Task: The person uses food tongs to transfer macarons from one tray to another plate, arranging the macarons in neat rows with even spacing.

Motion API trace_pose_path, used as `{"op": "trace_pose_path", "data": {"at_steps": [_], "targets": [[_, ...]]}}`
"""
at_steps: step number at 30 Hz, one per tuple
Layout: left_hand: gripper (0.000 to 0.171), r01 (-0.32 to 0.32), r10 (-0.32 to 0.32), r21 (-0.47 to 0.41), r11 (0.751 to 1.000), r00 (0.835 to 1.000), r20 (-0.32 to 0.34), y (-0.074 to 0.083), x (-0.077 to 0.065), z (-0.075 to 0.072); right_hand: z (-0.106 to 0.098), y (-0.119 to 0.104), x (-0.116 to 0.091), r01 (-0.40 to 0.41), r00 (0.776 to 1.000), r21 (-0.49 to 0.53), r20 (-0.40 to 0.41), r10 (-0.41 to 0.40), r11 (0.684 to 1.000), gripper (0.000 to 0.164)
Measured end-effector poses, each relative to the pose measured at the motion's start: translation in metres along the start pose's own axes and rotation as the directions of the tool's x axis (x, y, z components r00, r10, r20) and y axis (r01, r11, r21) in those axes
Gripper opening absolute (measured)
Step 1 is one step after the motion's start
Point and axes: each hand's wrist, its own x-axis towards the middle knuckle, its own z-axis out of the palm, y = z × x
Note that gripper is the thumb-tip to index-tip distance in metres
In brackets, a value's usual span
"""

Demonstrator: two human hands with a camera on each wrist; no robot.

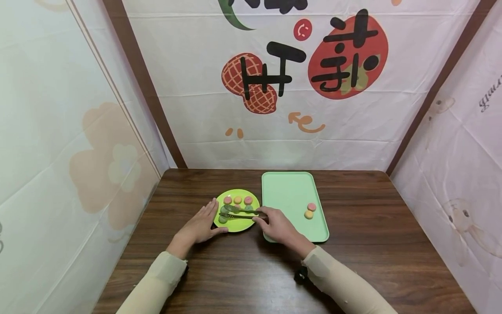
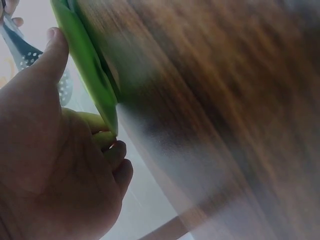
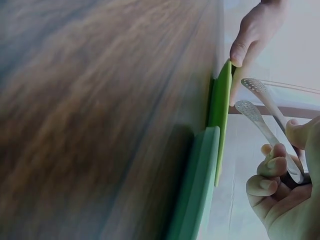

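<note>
While the left hand [image 1: 201, 225] steadies the lime plate [image 1: 251, 223], the right hand [image 1: 277, 225] grips metal tongs [image 1: 241, 213] over it.
Head view: plate sits on the wooden tabletop [image 1: 372, 244], left hand flat with relaxed fingers against the plate's left rim, tong tips among small round sweets [image 1: 237, 199] (pink, orange, green), tips slightly parted; a mint tray [image 1: 286, 192] lies just right of the plate, touching or nearly so, with two more sweets [image 1: 310, 210] on it. Left wrist view: thumb [image 2: 52, 55] on the plate edge [image 2: 87, 65], fingers below it, perforated tong tip [image 2: 22, 50] behind, blurry. Right wrist view: right hand's fingers [image 3: 272, 167] curled round the tong handles [image 3: 270, 125], both perforated tips apart; plate [image 3: 220, 110] and tray [image 3: 200, 185] seen edge-on.
</note>
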Motion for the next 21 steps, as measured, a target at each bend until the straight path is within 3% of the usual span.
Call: {"op": "trace_pose_path", "data": {"at_steps": [10,21], "targets": [[0.107,0.003,-0.003,-0.008,1.000,1.000,0.000,-0.002,-0.001,0.000,-0.019,0.004,-0.008,0.008,1.000,0.035,-0.030,-0.007,0.999,0.032],[0.106,-0.013,0.013,-0.014,1.000,1.000,-0.015,0.000,0.000,0.001,-0.039,0.020,-0.028,-0.001,0.991,-0.005,-0.136,0.000,1.000,0.033]]}}
